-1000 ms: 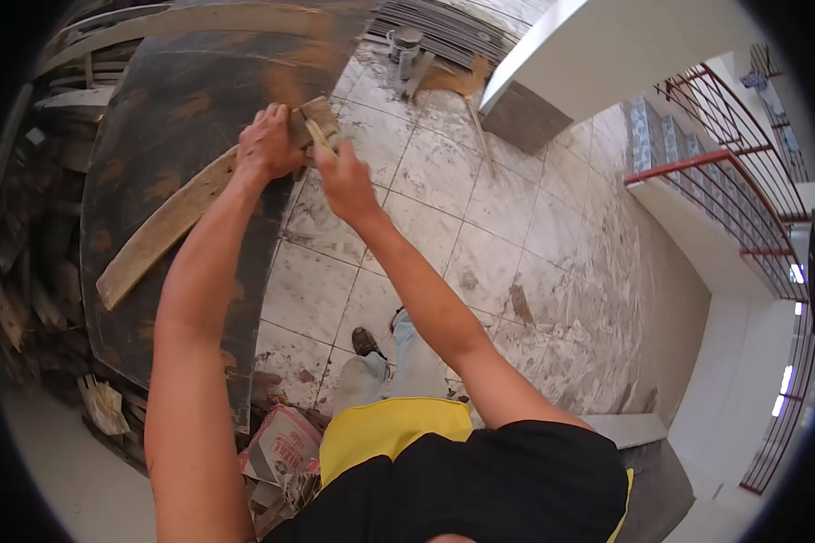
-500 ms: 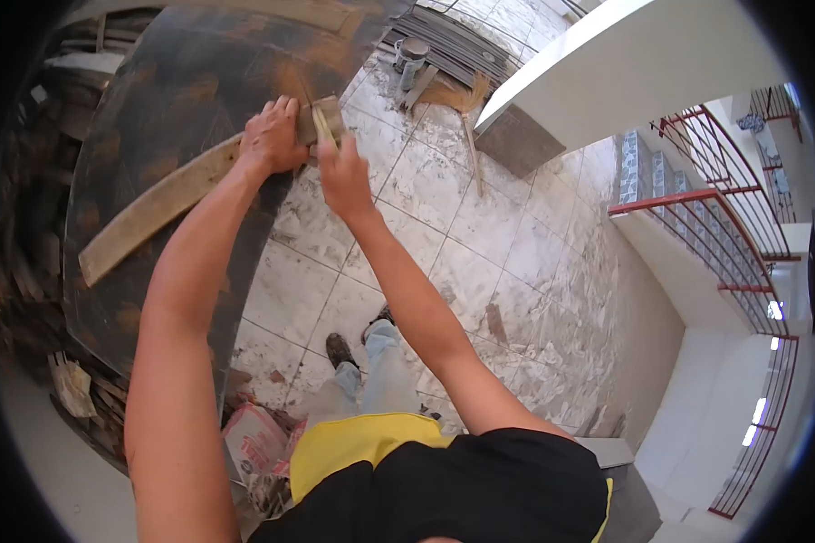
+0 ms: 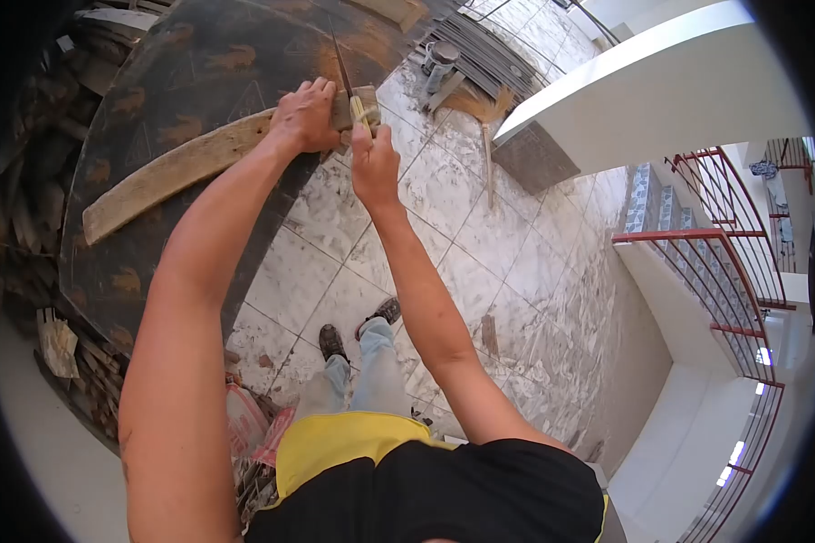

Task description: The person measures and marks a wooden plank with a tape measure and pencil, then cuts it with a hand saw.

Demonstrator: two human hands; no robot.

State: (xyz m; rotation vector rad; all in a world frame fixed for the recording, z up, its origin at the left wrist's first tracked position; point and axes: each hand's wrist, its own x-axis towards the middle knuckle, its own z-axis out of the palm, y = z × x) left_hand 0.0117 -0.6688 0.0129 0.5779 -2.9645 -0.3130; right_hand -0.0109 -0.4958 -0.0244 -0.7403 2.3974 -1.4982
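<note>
A curved wooden plank point(image 3: 186, 167) lies across a dark plywood sheet point(image 3: 231, 90), with its far end at the sheet's right edge. My left hand point(image 3: 306, 118) grips the plank near that end, its fingers bent over the wood. Just to the right, my right hand point(image 3: 376, 170) is closed round the pale yellow handle of a handsaw point(image 3: 359, 110). The thin blade points away from me over the plank's end, close beside my left fingers. Sawdust-coloured marks show on the sheet around the blade. Whether the teeth are inside a cut is too small to tell.
Scrap wood point(image 3: 27, 199) is piled along the left. Beyond the sheet lie long grey strips point(image 3: 489, 54), a can point(image 3: 440, 56) and a broom point(image 3: 491, 113). A white wall block point(image 3: 625, 100) and red railing point(image 3: 670, 235) stand right. Dusty tiles point(image 3: 466, 226) cover the floor.
The whole view has shifted, so the hands and plank appear farther right. The saw's blade now shows clearly, and my right hand sits slightly lower relative to the plank's end. Both grips stay the same.
</note>
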